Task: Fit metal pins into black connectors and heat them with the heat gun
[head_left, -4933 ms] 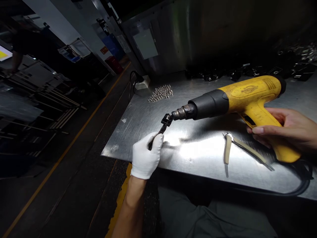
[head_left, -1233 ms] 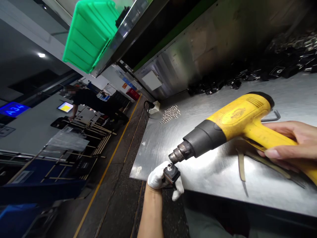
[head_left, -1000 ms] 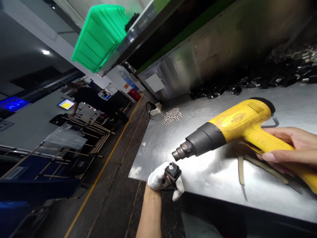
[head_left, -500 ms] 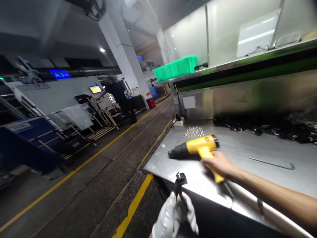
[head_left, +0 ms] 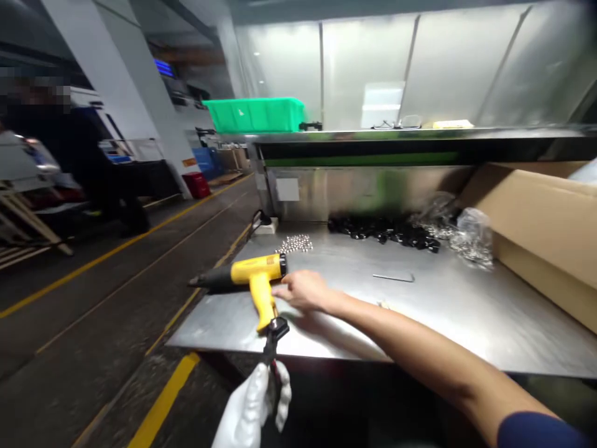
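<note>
A yellow heat gun [head_left: 259, 274] with a black nozzle lies on the metal table, its nozzle pointing left past the table's edge. My bare right hand [head_left: 305, 290] is just right of its handle, fingers partly spread and fingertips close to the grip; whether they touch is unclear. Below, at the front edge, my white-gloved left hand [head_left: 261, 398] is closed around a black tool-like piece [head_left: 270, 348] with a bit of red. A small black block [head_left: 280, 326] sits at its upper end, overlapping the gun's handle in view.
Small shiny metal parts [head_left: 296, 243] are heaped behind the gun. A hex key [head_left: 393, 277] lies right of my hand. Black parts [head_left: 382, 231], bagged parts [head_left: 471, 239] and a cardboard box [head_left: 545, 218] line the back. A green bin [head_left: 256, 116] stands on the shelf. A person stands far left.
The view has swung right, bringing the box into sight. My right hand, earlier around the heat gun's handle, has come off it to the right. My left hand still holds the black piece.
</note>
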Demonstrator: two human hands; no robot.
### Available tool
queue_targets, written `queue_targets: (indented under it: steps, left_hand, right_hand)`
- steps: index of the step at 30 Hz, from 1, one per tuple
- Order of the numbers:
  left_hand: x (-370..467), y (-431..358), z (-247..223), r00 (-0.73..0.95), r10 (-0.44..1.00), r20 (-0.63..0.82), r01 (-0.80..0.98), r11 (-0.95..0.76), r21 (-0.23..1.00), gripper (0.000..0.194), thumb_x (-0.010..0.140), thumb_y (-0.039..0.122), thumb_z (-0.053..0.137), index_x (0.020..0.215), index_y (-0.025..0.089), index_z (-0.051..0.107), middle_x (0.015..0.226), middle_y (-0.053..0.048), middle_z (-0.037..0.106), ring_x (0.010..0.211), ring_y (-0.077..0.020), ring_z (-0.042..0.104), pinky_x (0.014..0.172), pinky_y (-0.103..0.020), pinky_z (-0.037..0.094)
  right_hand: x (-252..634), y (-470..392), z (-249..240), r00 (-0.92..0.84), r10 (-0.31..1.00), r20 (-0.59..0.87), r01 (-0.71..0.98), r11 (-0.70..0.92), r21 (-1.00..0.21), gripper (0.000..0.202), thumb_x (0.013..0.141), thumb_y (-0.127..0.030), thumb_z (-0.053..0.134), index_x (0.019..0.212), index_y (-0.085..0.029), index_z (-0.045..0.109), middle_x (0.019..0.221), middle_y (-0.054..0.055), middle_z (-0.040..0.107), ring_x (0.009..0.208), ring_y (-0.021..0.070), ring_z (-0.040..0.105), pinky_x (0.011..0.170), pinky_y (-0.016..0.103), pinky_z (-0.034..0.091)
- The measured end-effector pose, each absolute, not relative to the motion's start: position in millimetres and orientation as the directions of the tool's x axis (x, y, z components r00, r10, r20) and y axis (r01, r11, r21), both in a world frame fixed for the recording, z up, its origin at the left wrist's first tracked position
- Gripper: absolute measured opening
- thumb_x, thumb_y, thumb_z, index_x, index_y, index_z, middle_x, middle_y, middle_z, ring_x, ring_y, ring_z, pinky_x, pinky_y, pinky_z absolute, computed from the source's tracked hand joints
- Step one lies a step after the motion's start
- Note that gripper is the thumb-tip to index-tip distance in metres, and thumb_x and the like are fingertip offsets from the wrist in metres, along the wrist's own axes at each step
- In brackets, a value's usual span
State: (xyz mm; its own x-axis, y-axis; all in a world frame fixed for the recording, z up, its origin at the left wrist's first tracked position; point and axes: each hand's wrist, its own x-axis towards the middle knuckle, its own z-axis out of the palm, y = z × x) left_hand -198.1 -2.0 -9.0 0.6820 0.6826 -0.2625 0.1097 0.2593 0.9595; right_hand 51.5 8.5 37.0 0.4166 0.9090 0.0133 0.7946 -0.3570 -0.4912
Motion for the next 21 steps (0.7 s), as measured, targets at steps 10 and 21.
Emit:
queue_targets:
  steps: [10,21]
  left_hand:
    - [-51.3,21.7,22.7,0.857,0.493,-0.15,0.321,-0.282,0.904,0.054,0.096,0.068,0.052,0.09,0.016,0.066,0.076,-0.004,0.068,0.061,-0.0164,0.06,0.056,-0.028,0.045]
    - [14.1,13.0,34.0,0.886,0.391,-0.251,0.459,-0.821,0.341,0.041,0.1,0.059,0.051,0.095,0.026,0.075,0.08,0.002,0.074,0.074,-0.0211,0.065,0.068,-0.031,0.042]
  right_hand:
    - [233.0,-210.8,-14.0,0.529,0.844,0.089,0.816,-0.477,-0.327,0.019,0.101,-0.033,0.06,0.105,-0.016,0.068,0.109,0.01,0.068,0.103,0.0248,0.063,0.093,0.044,0.051]
    - [218.9,-213.6,-40.7,0.411,0.864,0.29,0.692,-0.089,-0.716,0.013,0.103,-0.031,0.054,0.106,-0.02,0.062,0.062,-0.008,0.056,0.053,0.0109,0.049,0.058,0.027,0.038]
